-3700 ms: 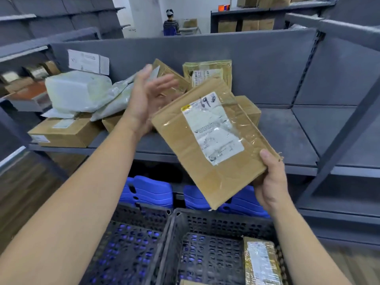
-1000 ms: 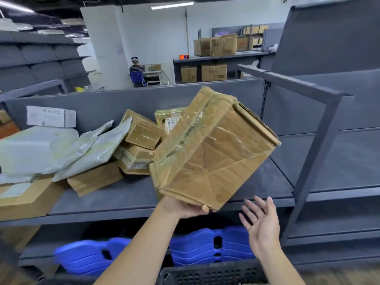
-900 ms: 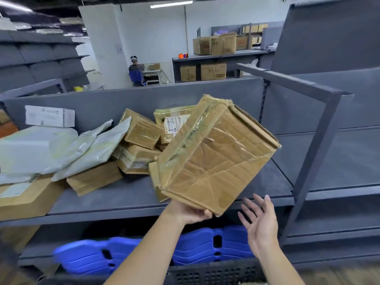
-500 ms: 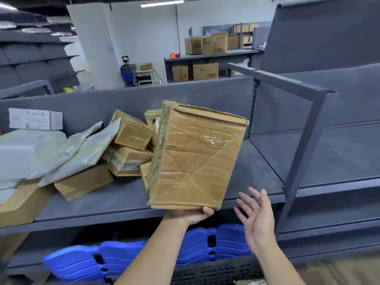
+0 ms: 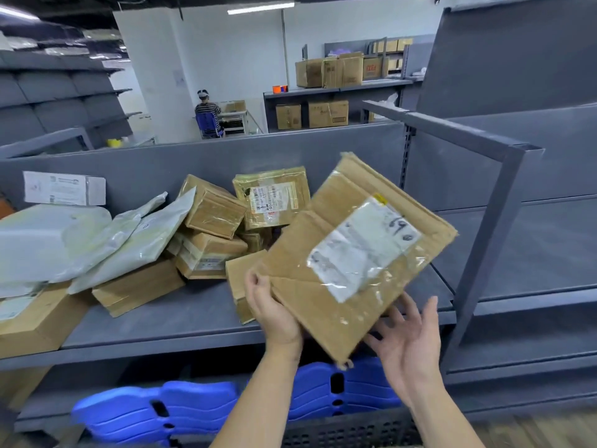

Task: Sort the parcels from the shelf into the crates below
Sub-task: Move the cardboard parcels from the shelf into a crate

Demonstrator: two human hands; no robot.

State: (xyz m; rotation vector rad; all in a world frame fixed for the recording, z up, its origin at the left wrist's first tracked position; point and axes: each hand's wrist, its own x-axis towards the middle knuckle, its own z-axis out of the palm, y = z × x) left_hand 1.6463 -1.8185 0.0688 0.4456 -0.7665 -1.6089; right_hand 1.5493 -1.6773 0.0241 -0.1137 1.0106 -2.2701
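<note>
A flat brown cardboard parcel [image 5: 339,253] with a white label under clear tape is held tilted above the grey shelf [image 5: 181,321], label side facing me. My left hand [image 5: 274,312] grips its lower left corner, thumb on the front. My right hand [image 5: 408,344] is spread open, palm up, under the parcel's lower right edge, its fingertips at the edge. A pile of brown boxes [image 5: 210,250] and pale plastic mailer bags [image 5: 129,240] lies on the shelf to the left. Only the rim of a dark crate [image 5: 349,430] shows at the bottom.
A grey upright post [image 5: 484,250] and crossbar stand to the right of the parcel. Blue plastic pieces [image 5: 200,409] lie on the lower shelf. A white box [image 5: 64,188] leans on the back panel. A person sits far behind at another shelf.
The parcel has been turned over in my left hand, so the label side now faces me instead of the plain back. My right hand moved up under its lower edge.
</note>
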